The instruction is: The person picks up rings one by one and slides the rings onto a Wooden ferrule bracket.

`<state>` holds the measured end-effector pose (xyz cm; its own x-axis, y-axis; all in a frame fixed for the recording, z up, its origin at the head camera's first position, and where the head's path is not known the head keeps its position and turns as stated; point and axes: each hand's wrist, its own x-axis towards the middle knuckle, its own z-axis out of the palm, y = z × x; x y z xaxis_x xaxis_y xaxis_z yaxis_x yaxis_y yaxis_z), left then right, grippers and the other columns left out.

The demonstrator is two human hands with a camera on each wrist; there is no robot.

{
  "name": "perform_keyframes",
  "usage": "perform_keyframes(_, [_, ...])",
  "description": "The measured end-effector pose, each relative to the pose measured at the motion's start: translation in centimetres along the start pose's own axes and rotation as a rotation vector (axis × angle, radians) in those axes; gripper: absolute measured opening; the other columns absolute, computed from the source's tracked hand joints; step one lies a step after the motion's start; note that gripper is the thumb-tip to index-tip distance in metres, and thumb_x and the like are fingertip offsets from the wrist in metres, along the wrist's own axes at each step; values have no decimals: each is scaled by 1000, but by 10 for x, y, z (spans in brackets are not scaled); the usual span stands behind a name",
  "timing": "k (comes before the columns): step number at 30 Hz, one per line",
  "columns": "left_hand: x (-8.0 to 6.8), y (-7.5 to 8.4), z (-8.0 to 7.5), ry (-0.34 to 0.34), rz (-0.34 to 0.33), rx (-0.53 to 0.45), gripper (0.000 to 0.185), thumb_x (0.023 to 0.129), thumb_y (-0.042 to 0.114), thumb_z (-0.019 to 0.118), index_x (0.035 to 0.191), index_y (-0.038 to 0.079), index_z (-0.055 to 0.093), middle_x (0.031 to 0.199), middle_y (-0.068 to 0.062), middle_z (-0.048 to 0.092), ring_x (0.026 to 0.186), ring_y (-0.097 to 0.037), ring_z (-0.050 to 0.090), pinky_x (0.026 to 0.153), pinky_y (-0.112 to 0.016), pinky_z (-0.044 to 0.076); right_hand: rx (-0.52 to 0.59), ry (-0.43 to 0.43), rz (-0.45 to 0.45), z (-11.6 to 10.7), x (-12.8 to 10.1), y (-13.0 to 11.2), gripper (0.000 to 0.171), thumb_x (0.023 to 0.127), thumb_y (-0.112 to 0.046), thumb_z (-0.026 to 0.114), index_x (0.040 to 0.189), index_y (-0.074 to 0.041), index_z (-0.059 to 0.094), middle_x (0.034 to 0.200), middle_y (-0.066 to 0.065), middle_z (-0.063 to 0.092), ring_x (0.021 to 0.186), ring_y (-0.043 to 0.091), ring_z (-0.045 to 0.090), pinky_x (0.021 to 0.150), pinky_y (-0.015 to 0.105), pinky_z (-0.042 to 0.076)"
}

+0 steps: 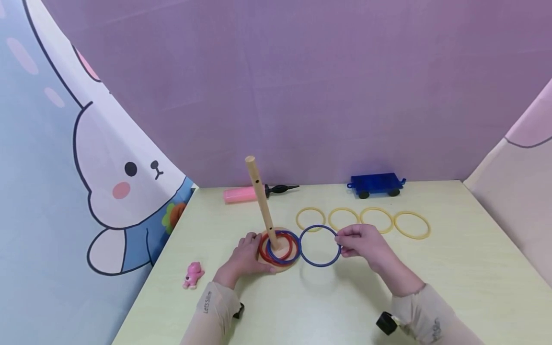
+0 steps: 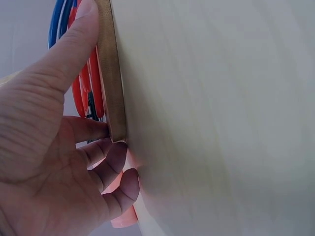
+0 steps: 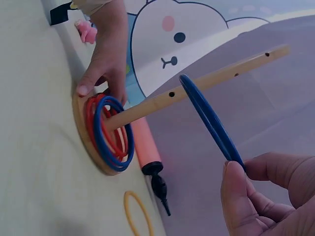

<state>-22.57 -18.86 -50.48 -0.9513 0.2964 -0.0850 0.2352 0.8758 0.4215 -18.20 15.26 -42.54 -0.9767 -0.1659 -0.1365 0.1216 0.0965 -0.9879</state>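
From my head camera, my left hand (image 1: 247, 254) holds the edge of the round wooden base (image 1: 279, 262), with my fingers and thumb curled round its rim. The wooden peg (image 1: 262, 201) stands up from that base, leaning a little. Some red rings (image 1: 264, 251) and a blue ring on the peg (image 1: 282, 247) already lie around its bottom. My right hand (image 1: 362, 243) pinches another blue ring (image 1: 319, 246) by its right edge — it sits just beside the base. Four yellow rings (image 1: 363, 221) lie in a row behind it.

From my left wrist, my thumb (image 2: 74, 44) lies along the top of the base edge (image 2: 112, 73) and my other fingers tuck under it. The red and blue rings peek out behind.

From my right wrist, my thumb and fingers (image 3: 241, 196) squeeze the blue ring — it is up off the table and tilted, not yet over the peg.

I think I am in the middle of putting this ring on. Next I would need to lift it above the peg's top, line up the hole, and let go while my left hand keeps the base from sliding.
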Motion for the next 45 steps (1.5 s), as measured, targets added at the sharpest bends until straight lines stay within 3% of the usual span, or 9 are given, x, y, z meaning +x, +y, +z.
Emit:
perform_keyframes(16, [2, -3, 2, -3, -4, 5, 113, 63, 61, 83, 150, 5, 35, 143, -15, 38, 125, -34, 38, 102, -54, 39, -7, -66, -112, 9, 2, -51, 28, 89, -2, 67, 108, 18, 60, 79, 7, 69, 64, 15, 65, 66, 29, 58])
perform_keyframes(34, [2, -3, 2, -15, -4, 0, 114, 63, 62, 83, 149, 6, 36, 142, -15, 39, 125, -33, 37, 102, -54, 38, 9, -123, -165, 39, 5, -106, 27, 90, -4, 68, 109, 15, 62, 81, 9, 69, 65, 17, 66, 67, 31, 58])
perform_keyframes(45, [2, 0, 0, -33, -29, -18, 111, 65, 59, 84, 150, 7, 35, 144, -13, 37, 127, -33, 35, 103, -54, 38, 39, -99, -209, 51, 5, -141, 25, 90, -6, 69, 107, 10, 63, 86, 11, 69, 68, 20, 66, 70, 34, 58])
